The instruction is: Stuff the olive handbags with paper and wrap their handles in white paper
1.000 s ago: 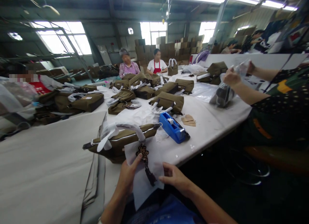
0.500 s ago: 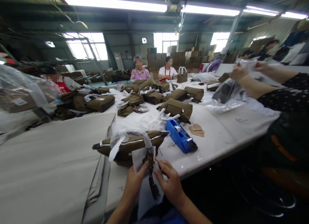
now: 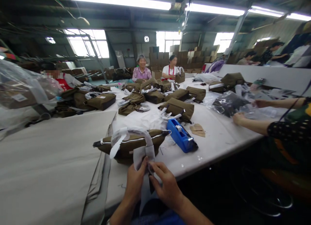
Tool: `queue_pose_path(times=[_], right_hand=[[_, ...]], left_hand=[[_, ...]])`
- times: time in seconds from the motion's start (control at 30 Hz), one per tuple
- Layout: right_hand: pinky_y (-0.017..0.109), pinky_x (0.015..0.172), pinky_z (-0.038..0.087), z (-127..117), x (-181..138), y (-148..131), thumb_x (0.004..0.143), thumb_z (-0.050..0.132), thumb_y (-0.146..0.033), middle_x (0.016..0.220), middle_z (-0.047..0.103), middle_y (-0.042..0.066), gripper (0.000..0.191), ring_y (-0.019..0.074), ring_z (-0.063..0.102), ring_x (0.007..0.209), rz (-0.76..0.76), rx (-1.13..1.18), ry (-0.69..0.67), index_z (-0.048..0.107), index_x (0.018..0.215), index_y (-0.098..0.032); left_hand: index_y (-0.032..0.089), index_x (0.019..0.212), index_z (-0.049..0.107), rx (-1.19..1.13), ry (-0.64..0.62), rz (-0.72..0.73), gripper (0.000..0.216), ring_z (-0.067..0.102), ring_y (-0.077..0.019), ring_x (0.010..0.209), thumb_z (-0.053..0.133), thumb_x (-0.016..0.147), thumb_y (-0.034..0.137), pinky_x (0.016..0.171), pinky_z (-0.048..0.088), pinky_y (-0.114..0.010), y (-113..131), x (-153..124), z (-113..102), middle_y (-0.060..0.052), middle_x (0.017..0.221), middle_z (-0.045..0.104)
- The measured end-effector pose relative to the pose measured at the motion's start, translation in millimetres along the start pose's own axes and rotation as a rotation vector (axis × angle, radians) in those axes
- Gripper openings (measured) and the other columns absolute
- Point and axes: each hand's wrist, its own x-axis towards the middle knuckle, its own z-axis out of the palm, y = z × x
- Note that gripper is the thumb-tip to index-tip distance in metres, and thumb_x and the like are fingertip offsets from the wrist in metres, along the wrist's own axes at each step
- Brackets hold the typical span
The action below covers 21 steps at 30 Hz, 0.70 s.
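An olive handbag [image 3: 126, 143] with a silver zip lies on the table in front of me, its handles wrapped in white material. At its near side my left hand [image 3: 136, 179] pinches a sheet of white wrapping paper [image 3: 139, 154] around a dark hanging ornament with a tassel [image 3: 151, 185]. My right hand [image 3: 166, 183] has its fingers closed on the paper's right edge, close to the left thumb. Most of the ornament is hidden by the paper and my fingers; the lower tassel shows beneath.
A blue tape dispenser [image 3: 181, 136] and brown paper pieces [image 3: 198, 130] lie right of the bag. Several olive bags [image 3: 177, 109] are piled farther back. At the right, a co-worker's hands [image 3: 239, 118] handle a clear plastic bag [image 3: 229, 103]. Other people sit across the table.
My right hand has moved left, folding the paper over the ornament, which was exposed before. The co-worker's hands at the right have lowered the plastic bag to the table.
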Motion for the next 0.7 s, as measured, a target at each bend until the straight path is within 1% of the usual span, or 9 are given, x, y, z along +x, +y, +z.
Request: queue_pose_path(times=[0.13,0.23,0.3,0.37,0.43,0.5,0.57,0.63,0.7], right_hand=[[0.041,0.107,0.05,12.5,-29.3,7.3,0.086,0.045,-0.001,0.132,0.055,0.012,0.073,0.0247,0.054,0.123,0.001,-0.096,0.072,0.04,0.153,-0.028],[0.039,0.104,0.052,15.9,-55.5,8.3,0.081,0.04,0.004,0.131,0.055,0.013,0.077,0.0242,0.056,0.123,0.025,-0.124,0.05,0.042,0.152,-0.026],[0.034,0.096,0.056,9.6,-66.6,5.9,0.085,0.046,-0.001,0.123,0.061,0.012,0.065,0.0233,0.061,0.113,-0.01,-0.076,-0.064,0.051,0.145,-0.025],[0.03,0.087,0.057,-2.1,-67.5,2.7,0.09,0.057,-0.01,0.111,0.068,0.009,0.046,0.021,0.066,0.099,-0.029,0.015,-0.163,0.062,0.133,-0.025],[0.026,0.083,0.056,-14.2,-55.9,0.8,0.093,0.061,-0.018,0.099,0.071,0.005,0.027,0.0181,0.067,0.091,0.035,0.087,-0.106,0.069,0.118,-0.025],[0.025,0.083,0.054,-21.5,-33.5,1.4,0.099,0.055,-0.023,0.096,0.071,0.004,0.019,0.0165,0.067,0.09,0.162,0.114,0.062,0.071,0.11,-0.025],[0.026,0.08,0.053,-21.6,-5.4,4.7,0.1,0.055,-0.03,0.098,0.07,0.005,0.022,0.0174,0.066,0.091,0.277,0.147,0.156,0.071,0.113,-0.024],[0.026,0.071,0.053,-15.3,21.0,9.2,0.095,0.062,-0.039,0.1,0.069,0.007,0.03,0.0181,0.065,0.084,0.388,0.242,0.149,0.071,0.117,-0.022],[0.025,0.059,0.049,-5.0,39.7,13.2,0.089,0.068,-0.044,0.092,0.068,0.006,0.036,0.016,0.062,0.069,0.477,0.352,0.125,0.072,0.114,-0.019]], left_hand=[[0.011,0.107,0.075,0.0,0.012,0.001,0.054,0.071,-0.0302,0.102,0.08,0.074,0.054,0.088,0.055,-0.035,0.7,5.9,0.8,-0.011,0.103,0.079],[0.011,0.108,0.075,0.006,0.025,-0.001,0.056,0.071,-0.0307,0.103,0.079,0.075,0.055,0.089,0.055,-0.036,0.4,10.6,0.3,-0.012,0.105,0.078],[0.011,0.108,0.075,0.02,0.024,-0.001,0.056,0.071,-0.0306,0.104,0.08,0.075,0.055,0.09,0.055,-0.036,0.3,13.1,-1.2,-0.012,0.104,0.078],[0.011,0.108,0.076,0.037,0.01,0.002,0.054,0.071,-0.0301,0.106,0.08,0.075,0.054,0.092,0.054,-0.035,1.0,14.6,-3.4,-0.011,0.103,0.079],[0.012,0.108,0.076,0.053,-0.01,0.008,0.053,0.07,-0.0294,0.107,0.08,0.076,0.053,0.093,0.054,-0.033,2.8,14.9,-5.7,-0.01,0.104,0.079],[0.012,0.109,0.076,0.07,-0.031,0.008,0.052,0.071,-0.0296,0.105,0.079,0.076,0.053,0.091,0.055,-0.034,5.5,14.1,-7.3,-0.011,0.104,0.079],[0.011,0.109,0.076,0.091,-0.054,0.013,0.053,0.072,-0.0302,0.103,0.078,0.077,0.054,0.089,0.057,-0.034,8.4,12.8,-8.5,-0.011,0.103,0.079],[0.012,0.112,0.075,0.12,-0.079,0.03,0.054,0.073,-0.0304,0.102,0.074,0.08,0.055,0.088,0.058,-0.035,11.0,11.7,-9.8,-0.012,0.103,0.079],[0.011,0.112,0.074,0.172,-0.091,0.063,0.055,0.073,-0.0312,0.1,0.071,0.082,0.057,0.087,0.058,-0.037,12.8,11.1,-11.7,-0.013,0.102,0.079]])
